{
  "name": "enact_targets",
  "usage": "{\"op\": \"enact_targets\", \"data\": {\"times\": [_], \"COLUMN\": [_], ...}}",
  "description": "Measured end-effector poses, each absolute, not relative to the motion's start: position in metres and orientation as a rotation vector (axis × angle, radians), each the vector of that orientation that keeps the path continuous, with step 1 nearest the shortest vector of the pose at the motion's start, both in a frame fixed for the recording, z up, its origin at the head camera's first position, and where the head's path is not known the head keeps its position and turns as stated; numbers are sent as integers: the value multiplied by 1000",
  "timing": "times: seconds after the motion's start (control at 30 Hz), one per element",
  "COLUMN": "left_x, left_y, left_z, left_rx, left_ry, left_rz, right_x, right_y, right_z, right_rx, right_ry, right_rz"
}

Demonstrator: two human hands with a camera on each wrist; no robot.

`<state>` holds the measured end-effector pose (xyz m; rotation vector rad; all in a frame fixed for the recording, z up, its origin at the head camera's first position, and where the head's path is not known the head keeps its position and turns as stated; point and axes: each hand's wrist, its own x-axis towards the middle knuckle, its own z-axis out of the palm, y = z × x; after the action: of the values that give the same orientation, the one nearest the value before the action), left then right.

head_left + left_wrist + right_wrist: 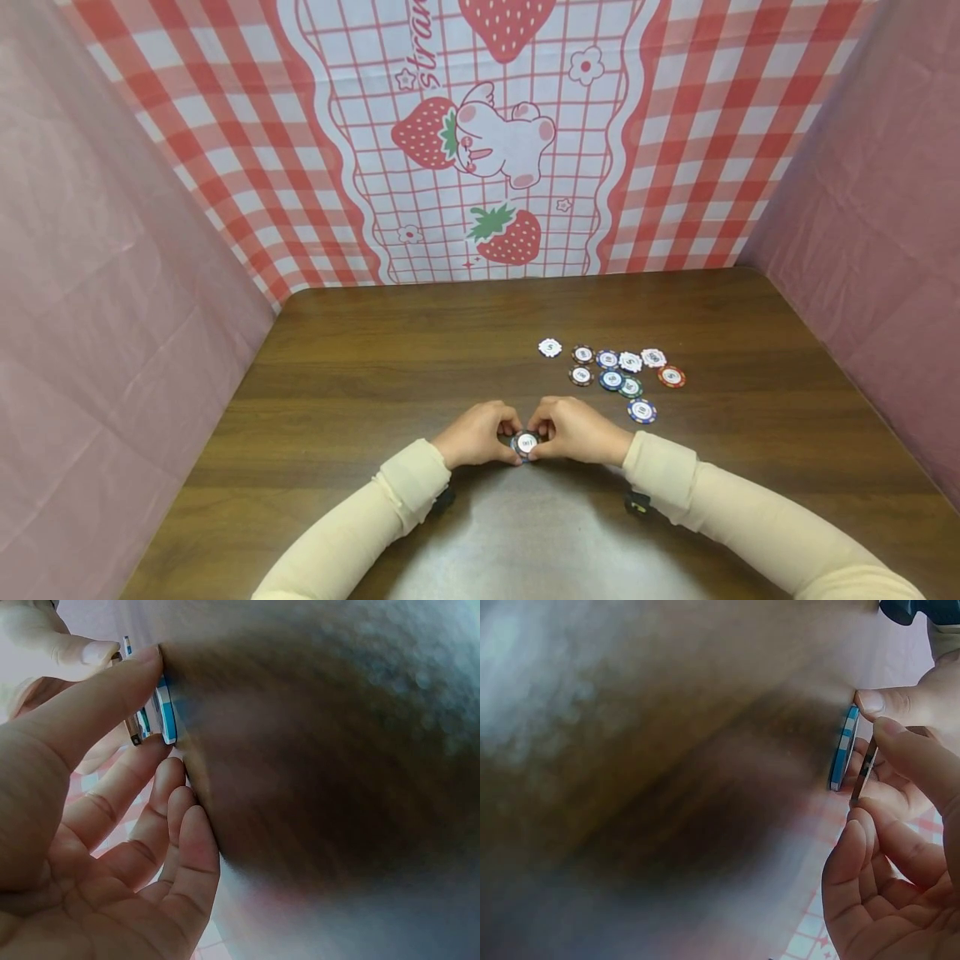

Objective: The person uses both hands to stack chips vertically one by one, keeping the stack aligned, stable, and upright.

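Near the table's front, both hands meet over a small group of poker chips. Between thumb and index finger my left hand (476,433) pinches a blue-and-white poker chip (843,750) low at the tabletop. My right hand (577,429) holds a dark-edged poker chip (865,771) by its rim, just above the blue one and slightly tilted to it. From the head view this dark chip (527,442) shows a white centre marked 100 and mostly covers what lies under it. The other fingers of both hands are bent near the chips.
Several loose poker chips lie beyond the right hand, among them a white one (550,347), a red one (671,377) and a blue one (642,411). Some overlap. A checked strawberry cloth (480,242) hangs behind the wooden table (360,350), with pink cloth at both sides.
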<state>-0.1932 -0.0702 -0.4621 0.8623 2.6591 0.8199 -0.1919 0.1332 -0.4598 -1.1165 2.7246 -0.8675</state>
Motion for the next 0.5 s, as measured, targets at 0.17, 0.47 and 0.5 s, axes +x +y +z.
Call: {"op": "enact_targets", "data": {"times": [0.17, 0.47, 0.5], "left_x": [-193, -193, -193], "left_y": [-70, -70, -70], "left_z": [-462, -463, -463], "left_rx": [848, 855, 858], "left_ry": [2654, 2660, 2660], "left_rz": [820, 809, 809], "right_x": [-191, -192, -192], "right_y": [132, 131, 131], "right_z": [-459, -461, -461], "right_rx": [-1104, -1085, -1087], "right_ry": [2728, 2735, 2739], "right_rz": [-839, -818, -816]}}
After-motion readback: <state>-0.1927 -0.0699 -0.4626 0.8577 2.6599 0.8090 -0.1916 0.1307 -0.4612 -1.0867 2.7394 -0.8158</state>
